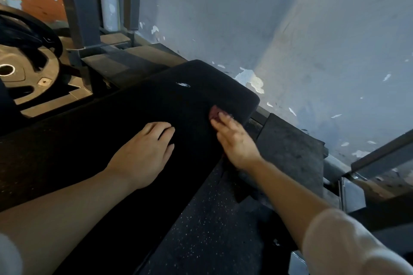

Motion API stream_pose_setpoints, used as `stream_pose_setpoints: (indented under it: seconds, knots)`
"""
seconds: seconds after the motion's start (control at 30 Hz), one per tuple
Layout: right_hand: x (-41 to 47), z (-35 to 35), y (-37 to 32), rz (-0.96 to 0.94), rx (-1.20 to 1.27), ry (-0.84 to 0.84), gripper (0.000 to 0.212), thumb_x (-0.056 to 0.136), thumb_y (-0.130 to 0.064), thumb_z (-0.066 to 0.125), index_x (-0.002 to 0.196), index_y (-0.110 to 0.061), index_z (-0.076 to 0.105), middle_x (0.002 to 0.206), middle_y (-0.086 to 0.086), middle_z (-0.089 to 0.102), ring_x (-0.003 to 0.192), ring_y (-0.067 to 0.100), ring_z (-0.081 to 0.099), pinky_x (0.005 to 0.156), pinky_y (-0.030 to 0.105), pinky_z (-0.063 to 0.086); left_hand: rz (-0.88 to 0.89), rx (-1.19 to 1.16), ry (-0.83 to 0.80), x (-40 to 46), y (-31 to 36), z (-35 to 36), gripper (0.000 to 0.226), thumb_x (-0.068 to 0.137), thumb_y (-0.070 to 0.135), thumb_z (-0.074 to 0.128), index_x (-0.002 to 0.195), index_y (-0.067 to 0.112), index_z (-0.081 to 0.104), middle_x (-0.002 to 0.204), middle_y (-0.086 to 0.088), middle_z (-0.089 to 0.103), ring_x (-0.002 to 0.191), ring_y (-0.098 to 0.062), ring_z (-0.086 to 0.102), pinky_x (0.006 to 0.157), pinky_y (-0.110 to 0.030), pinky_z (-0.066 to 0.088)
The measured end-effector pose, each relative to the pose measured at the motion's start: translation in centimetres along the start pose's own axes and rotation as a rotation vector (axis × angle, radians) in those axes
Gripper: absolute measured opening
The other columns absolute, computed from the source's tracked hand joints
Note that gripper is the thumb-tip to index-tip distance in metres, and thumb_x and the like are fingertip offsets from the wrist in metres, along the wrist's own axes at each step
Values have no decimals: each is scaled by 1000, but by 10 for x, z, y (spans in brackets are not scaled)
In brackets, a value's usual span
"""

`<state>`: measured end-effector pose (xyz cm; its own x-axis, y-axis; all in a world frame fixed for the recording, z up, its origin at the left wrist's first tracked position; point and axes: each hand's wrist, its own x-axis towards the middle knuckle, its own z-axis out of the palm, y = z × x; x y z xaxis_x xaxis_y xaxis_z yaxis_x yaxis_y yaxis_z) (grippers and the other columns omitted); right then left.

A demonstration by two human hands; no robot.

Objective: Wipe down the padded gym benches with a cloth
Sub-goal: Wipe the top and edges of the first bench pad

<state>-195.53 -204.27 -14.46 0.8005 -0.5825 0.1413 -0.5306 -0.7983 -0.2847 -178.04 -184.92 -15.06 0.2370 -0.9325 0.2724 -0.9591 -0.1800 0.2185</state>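
A black padded bench [125, 118] runs from the lower left to its rounded far end near the wall. A small white scuff [183, 84] marks the pad close to that end. My left hand [143, 152] rests flat on the pad with its fingers relaxed. My right hand [234, 138] presses straight fingers on a dark red cloth [215, 112] at the pad's right edge. Only a small part of the cloth shows beyond my fingertips.
A black weight plate [26, 71] leans at the left beside a grey steel frame post [82, 6]. A peeling blue-grey wall [290, 29] stands right behind the bench. Speckled rubber flooring [214, 219] lies below, and a metal frame [366, 174] juts in at the right.
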Motion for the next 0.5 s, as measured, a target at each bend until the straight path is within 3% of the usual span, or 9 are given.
stream_pose_setpoints:
  seconds: [0.17, 0.23, 0.37, 0.5]
  knots:
    - [44, -7, 8, 297, -21, -55, 46, 106, -30, 33, 151, -28, 31, 163, -4, 11, 149, 23, 8, 119, 31, 4, -2, -8, -3, 1, 1, -1, 49, 98, 36, 37, 138, 9, 49, 141, -4, 47, 132, -19, 43, 108, -29, 36]
    - [37, -5, -5, 292, -8, -33, 46, 105, -31, 33, 151, -26, 33, 162, -3, 14, 149, 25, 10, 121, 33, 7, 0, -22, -9, 1, 0, -1, 50, 99, 36, 36, 139, 9, 48, 143, -4, 45, 133, -19, 41, 108, -29, 36]
    - [-12, 1, -26, 81, -121, -11, 46, 105, -30, 34, 151, -23, 33, 161, -1, 20, 146, 24, 18, 121, 34, 15, -6, -36, -11, 0, 0, -1, 53, 98, 37, 31, 139, 9, 48, 142, -4, 45, 133, -19, 42, 108, -30, 38]
    - [9, -17, -9, 204, -159, -112, 48, 106, -31, 30, 153, -25, 27, 163, -1, 13, 148, 24, 13, 121, 34, 12, -13, -45, -28, 1, 1, -2, 54, 99, 38, 28, 144, 11, 42, 147, -1, 39, 137, -16, 35, 111, -28, 33]
